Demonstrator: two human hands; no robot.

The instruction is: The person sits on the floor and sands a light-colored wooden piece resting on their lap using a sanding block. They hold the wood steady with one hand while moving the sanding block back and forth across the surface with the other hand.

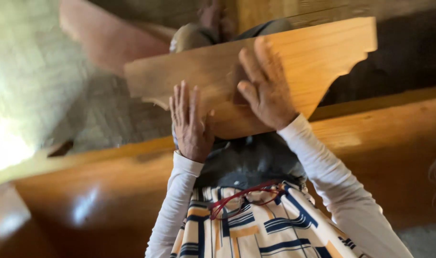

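A: The left hand (191, 125) lies flat, fingers straight and together, pressing on the lower edge of the wooden board (323, 52). Grasping nothing.

B: And the right hand (267, 86)?

A: Also spread open, palm down on the board's face, beside a dark patch I cannot make out.

B: The board itself?

A: Long, honey-coloured, clear grain, with scalloped curves cut at both ends. It rests tilted across the person's lap, above a wide wooden plank (380, 143).

B: Anything else?

A: Red-framed glasses (244, 197) hang on the patterned shirt (265, 229).
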